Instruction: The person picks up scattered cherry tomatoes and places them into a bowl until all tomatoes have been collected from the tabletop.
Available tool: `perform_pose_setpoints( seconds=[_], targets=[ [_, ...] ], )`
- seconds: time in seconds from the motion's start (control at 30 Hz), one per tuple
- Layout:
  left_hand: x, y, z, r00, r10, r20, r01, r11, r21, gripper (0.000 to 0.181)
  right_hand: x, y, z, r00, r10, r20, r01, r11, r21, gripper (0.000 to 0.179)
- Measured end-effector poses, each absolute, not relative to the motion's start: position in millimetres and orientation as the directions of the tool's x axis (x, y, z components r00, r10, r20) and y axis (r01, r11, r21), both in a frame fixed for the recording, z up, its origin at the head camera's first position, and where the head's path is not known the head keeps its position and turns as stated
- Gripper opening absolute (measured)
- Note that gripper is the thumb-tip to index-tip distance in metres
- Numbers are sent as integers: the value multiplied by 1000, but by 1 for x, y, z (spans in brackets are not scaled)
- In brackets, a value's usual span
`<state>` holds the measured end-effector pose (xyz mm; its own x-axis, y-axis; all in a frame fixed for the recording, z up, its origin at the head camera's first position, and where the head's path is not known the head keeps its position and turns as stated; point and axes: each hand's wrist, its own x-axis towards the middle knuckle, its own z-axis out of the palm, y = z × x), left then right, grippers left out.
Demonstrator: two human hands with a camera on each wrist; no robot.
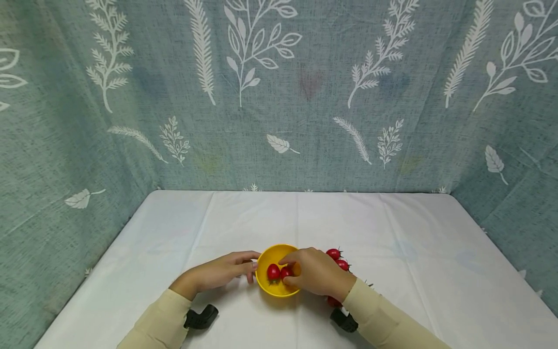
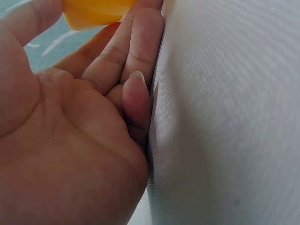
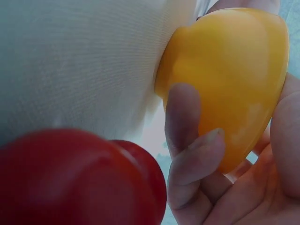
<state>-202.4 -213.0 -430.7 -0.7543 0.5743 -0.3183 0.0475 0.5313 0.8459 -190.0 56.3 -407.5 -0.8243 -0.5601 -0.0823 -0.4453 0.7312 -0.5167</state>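
Observation:
A yellow bowl [image 1: 279, 293] stands on the white-covered table with two red cherry tomatoes in it. One cherry tomato [image 1: 273, 272] lies at the left inside the bowl. My right hand [image 1: 320, 272] reaches over the right rim, its thumb and forefinger pinching the other cherry tomato [image 1: 286, 272]. Its remaining fingers [image 3: 194, 159] bend against the bowl's outer wall in the right wrist view. On the left, my left hand [image 1: 222, 271] touches the bowl's side with fairly straight fingers and thumb; its edge rests on the cloth in the left wrist view.
Several more cherry tomatoes [image 1: 333, 253] lie right of the bowl, partly hidden by my right hand and forearm. Large red tomatoes [image 3: 79, 178] fill the near corner of the right wrist view. A patterned green curtain [image 1: 279, 97] surrounds the back and sides of the table [image 1: 244, 218].

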Motion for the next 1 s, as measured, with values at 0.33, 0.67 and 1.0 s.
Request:
perform_pose_setpoints(
  seconds=[0.33,0.67,1.0],
  targets=[
    [-202,-213,-432,-765,555,-328,40,549,835,43,-177,65,-402,-823,-563,81,-538,725,-429,32],
    [-203,-213,-432,-766,550,-332,32,549,835,44,-158,88,-401,-814,-526,246,-575,669,-471,28],
    [-203,-212,-431,-770,541,-340,25,558,830,45,-151,116,-407,-832,-479,281,-555,728,-402,28]
  ],
)
